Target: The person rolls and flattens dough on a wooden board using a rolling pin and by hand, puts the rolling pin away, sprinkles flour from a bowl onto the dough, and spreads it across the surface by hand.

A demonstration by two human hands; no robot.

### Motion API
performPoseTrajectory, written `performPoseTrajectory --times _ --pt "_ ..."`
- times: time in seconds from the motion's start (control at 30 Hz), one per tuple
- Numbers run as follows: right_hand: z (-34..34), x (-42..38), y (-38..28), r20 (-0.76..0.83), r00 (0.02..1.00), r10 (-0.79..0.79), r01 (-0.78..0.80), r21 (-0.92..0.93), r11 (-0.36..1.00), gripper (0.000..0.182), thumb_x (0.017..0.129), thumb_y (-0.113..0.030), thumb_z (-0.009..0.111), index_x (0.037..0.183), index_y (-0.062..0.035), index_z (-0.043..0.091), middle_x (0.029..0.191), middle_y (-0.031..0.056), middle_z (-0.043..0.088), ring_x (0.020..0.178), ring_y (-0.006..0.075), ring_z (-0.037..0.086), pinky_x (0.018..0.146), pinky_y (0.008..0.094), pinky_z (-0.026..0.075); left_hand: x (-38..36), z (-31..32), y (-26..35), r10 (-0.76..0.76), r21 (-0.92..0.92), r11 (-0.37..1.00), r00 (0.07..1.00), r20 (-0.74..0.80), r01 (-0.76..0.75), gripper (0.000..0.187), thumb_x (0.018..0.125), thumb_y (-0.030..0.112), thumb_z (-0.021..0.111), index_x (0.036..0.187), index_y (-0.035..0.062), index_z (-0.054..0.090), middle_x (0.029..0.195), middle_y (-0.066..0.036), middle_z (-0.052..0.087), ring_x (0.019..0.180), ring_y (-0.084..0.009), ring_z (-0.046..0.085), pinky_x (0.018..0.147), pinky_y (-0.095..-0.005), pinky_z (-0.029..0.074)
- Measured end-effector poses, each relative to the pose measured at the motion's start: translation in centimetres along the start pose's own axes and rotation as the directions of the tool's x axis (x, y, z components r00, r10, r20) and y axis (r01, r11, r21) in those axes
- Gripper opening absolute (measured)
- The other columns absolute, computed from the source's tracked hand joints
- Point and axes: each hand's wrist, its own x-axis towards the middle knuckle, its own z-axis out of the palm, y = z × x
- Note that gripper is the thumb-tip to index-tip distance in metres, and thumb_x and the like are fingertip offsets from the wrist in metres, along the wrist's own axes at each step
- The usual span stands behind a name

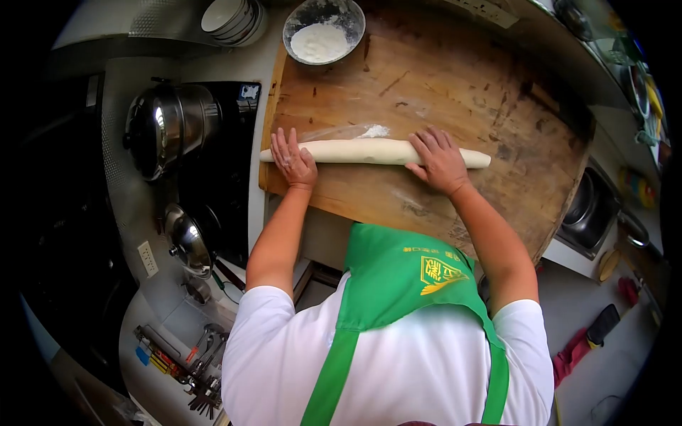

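Observation:
A long, smooth roll of pale dough (362, 151) lies crosswise on a wooden board (426, 78), its left tip reaching the board's left edge. My left hand (294, 159) rests against the roll near that tip, fingers extended. Over the right part of the roll lies my right hand (438, 159), its fingers spread and the thumb apart. Both ends of the dough stick out beyond my hands. Just behind the roll's middle is a small patch of white flour (375, 131).
A metal bowl with flour (320, 42) sits at the board's back left corner, beside stacked bowls (229, 20). A steel pot (170, 124) and a lidded pan (188, 238) stand at the left. Beyond the board's right edge is a dark pan (586, 206).

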Motion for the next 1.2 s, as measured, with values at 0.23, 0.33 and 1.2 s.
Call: performPoseTrajectory --times 0.23,0.33,1.2 --pt "-0.6 12.0 7.6 -0.192 0.946 0.261 -0.259 0.04 0.965 0.047 0.096 -0.045 0.068 0.129 -0.011 0.066 0.121 0.0121 0.069 0.116 0.034 0.064 0.1 0.0442 0.052 13.6 2.8 -2.7 -0.071 -0.005 0.997 0.997 -0.026 0.071 0.036 0.098 0.027 0.061 0.123 0.0034 0.072 0.146 -0.028 0.055 0.135 -0.0467 0.051 0.116 -0.0535 0.04" --pt "-2.8 12.6 6.8 -0.273 0.906 0.324 -0.286 0.168 0.943 0.061 0.092 -0.051 0.072 0.136 -0.0097 0.061 0.124 0.0156 0.068 0.116 0.0356 0.063 0.101 0.0452 0.051 14.0 1.5 -2.7 -0.014 -0.029 0.999 0.999 -0.04 0.012 0.04 0.097 0.026 0.064 0.129 0.0022 0.068 0.144 -0.027 0.057 0.135 -0.0456 0.052 0.117 -0.0529 0.04" --pt "0.0 -11.3 5.9 -0.136 0.865 0.483 -0.498 -0.109 0.86 0.039 0.094 -0.05 0.058 0.091 -0.0123 0.067 0.091 0.0133 0.065 0.09 0.0362 0.062 0.081 0.0517 0.047 0.3 0.7 6.1 0.308 -0.038 0.951 0.937 0.164 -0.306 0.042 0.094 0.048 0.054 0.091 0.007 0.062 0.092 -0.019 0.061 0.091 -0.042 0.058 0.082 -0.0543 0.047"
